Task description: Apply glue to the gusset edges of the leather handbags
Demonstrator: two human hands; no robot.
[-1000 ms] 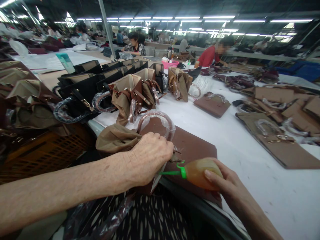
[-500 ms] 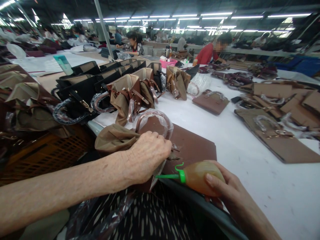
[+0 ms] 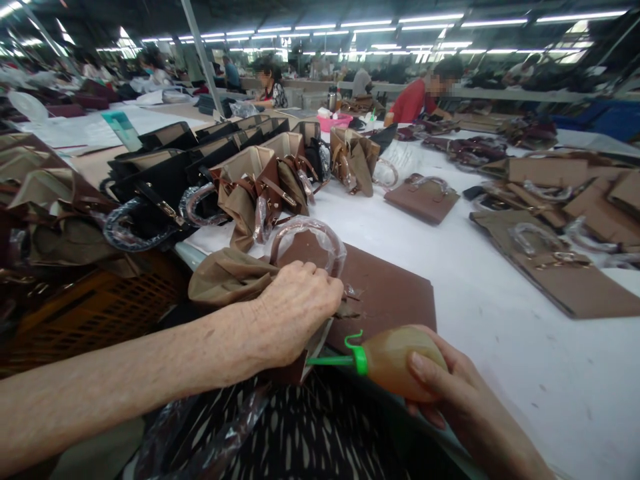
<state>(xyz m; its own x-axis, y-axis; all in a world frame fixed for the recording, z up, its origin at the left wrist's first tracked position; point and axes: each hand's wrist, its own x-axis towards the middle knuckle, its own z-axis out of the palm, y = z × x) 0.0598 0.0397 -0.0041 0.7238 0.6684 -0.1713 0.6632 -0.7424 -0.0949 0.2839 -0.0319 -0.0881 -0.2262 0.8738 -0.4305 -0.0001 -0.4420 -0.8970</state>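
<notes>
**Two hands, one glue bottle**

Right hand (image 3: pixel 450 393) fingers wrap snugly round the amber squeeze bottle with green nozzle (image 3: pixel 385 360); it lies sideways, nozzle pointing left. Left hand (image 3: pixel 295 310), fingers curled tight, pinches the flat brown leather bag (image 3: pixel 390 293) edge on the white table (image 3: pixel 500 333).

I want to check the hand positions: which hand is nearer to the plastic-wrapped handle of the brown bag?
Left. The left hand grips the bag edge just below the wrapped handle; the right hand holds the glue bottle, farther off.

Bright ceiling tube lights (image 3: pixel 380 25), glare on white table (image 3: pixel 500 320); edges warped, bkgd soft.
</notes>
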